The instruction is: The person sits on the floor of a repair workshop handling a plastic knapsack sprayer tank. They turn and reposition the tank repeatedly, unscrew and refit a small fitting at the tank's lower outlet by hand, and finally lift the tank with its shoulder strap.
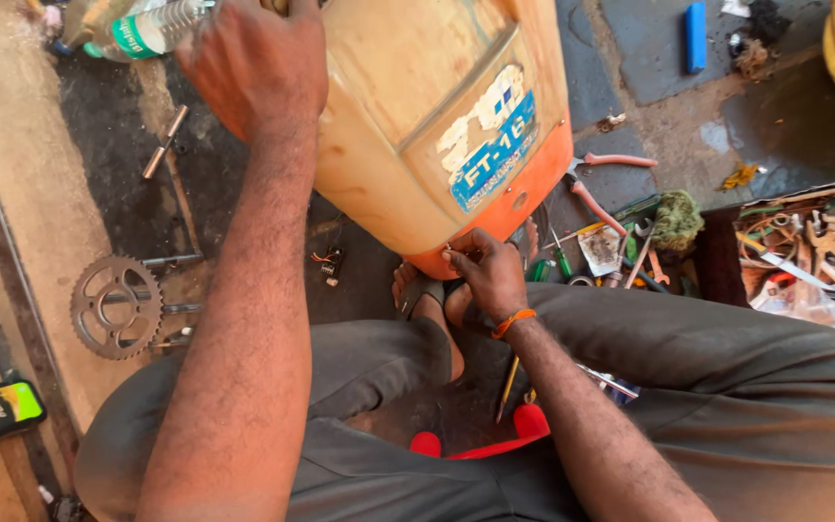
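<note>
A large cream and orange plastic casing (417, 116) with a blue label stands on the ground in front of me. My left hand (258, 63) rests on its upper left edge, fingers curled over the top; what they grip is hidden. My right hand (483, 271), with an orange band at the wrist, is pinched at the casing's lower orange rim on something small that I cannot make out. My feet in sandals (427, 295) sit just below the casing.
A metal sprocket (116, 306) and loose bolts (164, 142) lie on the left. A plastic bottle (142, 29) lies top left. Pliers (601, 184), screwdrivers and a green rag (676, 220) lie right of the casing. A tool-filled box (809, 251) stands far right.
</note>
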